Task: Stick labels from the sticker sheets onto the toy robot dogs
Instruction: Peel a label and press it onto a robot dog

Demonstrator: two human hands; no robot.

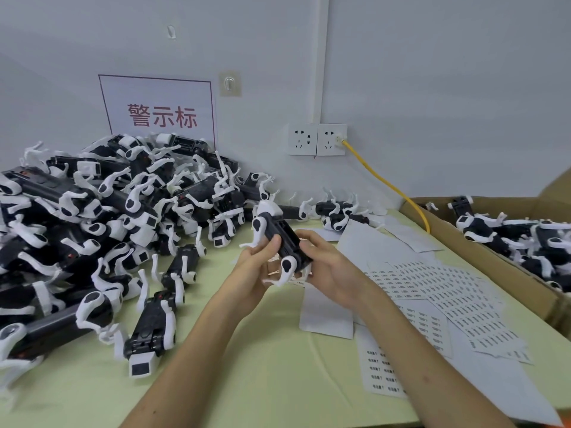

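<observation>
A black and white toy robot dog (279, 239) is held belly-up over the middle of the green table. My left hand (258, 267) grips it from the left, thumb on its black body. My right hand (324, 261) holds its right side, fingers curled round the body. Sticker sheets (438, 291) with rows of small dark labels lie just right of my hands. A large pile of robot dogs (102, 230) covers the table's left half.
A cardboard box (494, 267) holding more robot dogs stands at the right edge. A yellow cable (386, 183) runs from a wall socket (332, 139) down behind the box. Bare backing sheets (326, 316) lie near the front. A wall sign (160, 109) hangs behind the pile.
</observation>
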